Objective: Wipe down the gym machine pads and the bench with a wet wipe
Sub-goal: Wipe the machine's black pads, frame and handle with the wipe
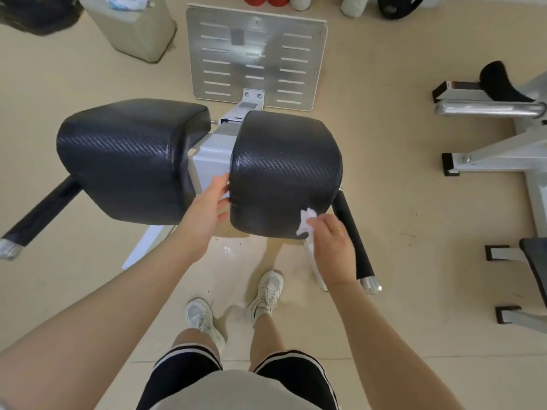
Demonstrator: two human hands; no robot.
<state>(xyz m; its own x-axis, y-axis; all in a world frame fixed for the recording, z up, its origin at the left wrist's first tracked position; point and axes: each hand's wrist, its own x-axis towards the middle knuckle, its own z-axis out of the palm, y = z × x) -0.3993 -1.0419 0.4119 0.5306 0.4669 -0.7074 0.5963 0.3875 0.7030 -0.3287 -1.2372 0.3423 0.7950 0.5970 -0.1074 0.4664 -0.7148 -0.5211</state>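
Wet wipe bunched white, pinched in right hand, pressed on near right corner of right pad. Wipe looks limp, light, damp; best kept wadded under fingertips. Left hand fingers straight, bracing pad's left edge, gripping nothing. Pad looks firm, cushioned, textured vinyl, probably slick when wet. Count: one wipe, two pads, left pad untouched. Two handles, right handle beside hand. One footplate beyond.

A crumpled white wet wipe lies against the near edge of the right black textured pad.
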